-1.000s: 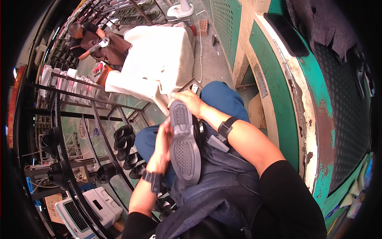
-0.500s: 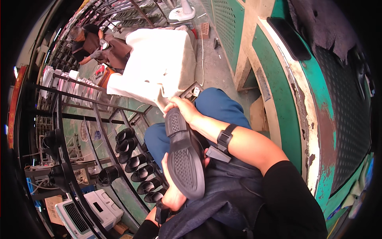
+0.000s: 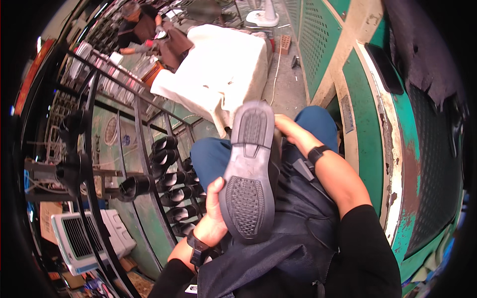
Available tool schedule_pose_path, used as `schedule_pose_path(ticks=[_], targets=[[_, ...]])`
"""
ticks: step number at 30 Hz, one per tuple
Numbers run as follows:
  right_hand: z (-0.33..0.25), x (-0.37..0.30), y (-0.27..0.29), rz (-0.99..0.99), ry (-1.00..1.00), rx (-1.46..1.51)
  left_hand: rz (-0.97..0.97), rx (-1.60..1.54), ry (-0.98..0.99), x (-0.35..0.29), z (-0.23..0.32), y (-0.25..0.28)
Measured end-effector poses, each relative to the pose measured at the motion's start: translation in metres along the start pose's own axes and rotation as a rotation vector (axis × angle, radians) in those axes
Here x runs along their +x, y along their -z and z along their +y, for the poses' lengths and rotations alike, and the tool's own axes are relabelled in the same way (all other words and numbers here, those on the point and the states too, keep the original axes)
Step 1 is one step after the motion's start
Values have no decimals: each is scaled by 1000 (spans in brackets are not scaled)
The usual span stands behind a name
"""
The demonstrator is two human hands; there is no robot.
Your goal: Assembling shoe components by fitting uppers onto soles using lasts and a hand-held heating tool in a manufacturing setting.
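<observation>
A black shoe (image 3: 247, 171) lies over my lap with its patterned dark sole facing up, the heel pointing away from me. Along the left edge of the forefoot, my left hand (image 3: 212, 221) grips it, thumb up against the sole's side and the other fingers out of sight underneath. My right hand (image 3: 285, 126) is closed on the shoe's right side near the heel; its fingertips are hidden behind the shoe. The upper is mostly turned away beneath the sole.
At left, a dark metal rack (image 3: 93, 198) carries several black shoes (image 3: 164, 156). A white cloth-covered block (image 3: 218, 64) stands ahead, with a co-worker (image 3: 144, 32) beyond it. A grey-white air cooler (image 3: 94, 241) sits lower left. Green machinery (image 3: 320, 47) runs along the right, bearing a black phone-like slab (image 3: 383, 68).
The shoe has tilted up so its sole faces me more squarely, its heel raised. My right hand has slid from the heel's end to its right side. The view has shifted left.
</observation>
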State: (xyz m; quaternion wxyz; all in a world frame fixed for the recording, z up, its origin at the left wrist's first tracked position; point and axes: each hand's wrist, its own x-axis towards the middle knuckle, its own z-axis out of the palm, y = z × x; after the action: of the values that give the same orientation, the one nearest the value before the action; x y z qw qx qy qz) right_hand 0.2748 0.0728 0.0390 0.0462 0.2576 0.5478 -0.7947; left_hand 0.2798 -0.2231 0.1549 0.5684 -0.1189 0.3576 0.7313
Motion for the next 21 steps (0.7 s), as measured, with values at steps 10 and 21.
schedule_pose_path(ticks=[10,21], targets=[[-48,-84,-65,-753,168,611,-694,-64,-664,-52,83,-21],[-61,4,-175,-515,-125,200,80,363,-1008,-125,27,83]])
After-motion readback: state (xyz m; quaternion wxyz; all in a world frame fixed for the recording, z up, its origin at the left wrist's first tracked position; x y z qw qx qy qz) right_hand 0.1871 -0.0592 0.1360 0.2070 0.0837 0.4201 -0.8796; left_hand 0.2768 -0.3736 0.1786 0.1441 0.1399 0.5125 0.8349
